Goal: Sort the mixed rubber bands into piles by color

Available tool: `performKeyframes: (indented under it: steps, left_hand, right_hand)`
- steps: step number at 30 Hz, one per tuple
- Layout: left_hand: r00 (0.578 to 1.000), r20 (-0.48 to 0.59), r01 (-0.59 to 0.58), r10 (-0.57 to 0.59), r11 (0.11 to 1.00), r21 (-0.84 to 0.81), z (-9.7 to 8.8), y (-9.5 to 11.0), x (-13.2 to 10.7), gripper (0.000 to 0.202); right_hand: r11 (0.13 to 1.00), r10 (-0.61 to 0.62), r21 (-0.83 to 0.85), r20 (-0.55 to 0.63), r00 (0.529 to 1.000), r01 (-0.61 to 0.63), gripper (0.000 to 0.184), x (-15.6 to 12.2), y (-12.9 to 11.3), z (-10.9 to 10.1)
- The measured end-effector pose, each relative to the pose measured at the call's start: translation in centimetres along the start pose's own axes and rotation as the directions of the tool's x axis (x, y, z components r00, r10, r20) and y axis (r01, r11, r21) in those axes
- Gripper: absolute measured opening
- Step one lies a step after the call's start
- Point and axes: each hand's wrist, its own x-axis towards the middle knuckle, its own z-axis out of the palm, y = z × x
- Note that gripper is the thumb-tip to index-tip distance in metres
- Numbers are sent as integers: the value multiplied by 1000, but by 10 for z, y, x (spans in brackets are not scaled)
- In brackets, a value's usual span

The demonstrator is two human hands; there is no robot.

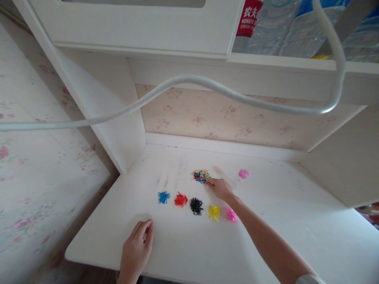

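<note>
My right hand point(220, 188) reaches to the right edge of a mixed pile of small coloured rubber bands point(201, 176). Its fingers pinch a small dark band at the pile's edge. Nearer to me lie separate heaps in a row: blue bands point(163, 197), red bands point(181, 199), black bands point(196, 206), yellow bands point(214, 212) and pink bands point(231, 215), the last partly behind my right forearm. My left hand point(137, 244) rests at the table's front left with its fingers curled against the thumb. Whatever may be inside it is hidden.
A pink-and-clear piece of plastic point(244, 174) lies behind my right hand on the white table point(275, 221). Overhead, a pale cable point(189, 80) crosses the view. Bottled water point(275, 27) stands on the shelf at upper right. White side panels bound the table.
</note>
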Motion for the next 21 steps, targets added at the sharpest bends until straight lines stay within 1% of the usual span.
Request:
performKeyframes:
  steps: [5,9,12,15,21]
  left_hand:
    - [1000,-2,-11,11,999,40,0,1,1,25]
    - [999,0,-41,41,998,57,2,0,1,23]
    - [996,-24,-83,85,995,59,4,-3,0,23]
    - [993,-36,-113,115,991,68,6,-6,-2,22]
    - [994,-26,-101,104,991,87,7,-7,-3,21]
  right_hand:
    - [999,-48,-15,-13,999,48,34,-1,6,0]
    - [999,-40,-33,-21,999,40,34,-3,13,2]
    - [998,-42,-40,-19,999,41,32,-3,16,5]
    - [997,-62,-40,-21,998,61,30,-3,16,8]
    - [994,-103,-31,-26,994,103,29,0,10,8]
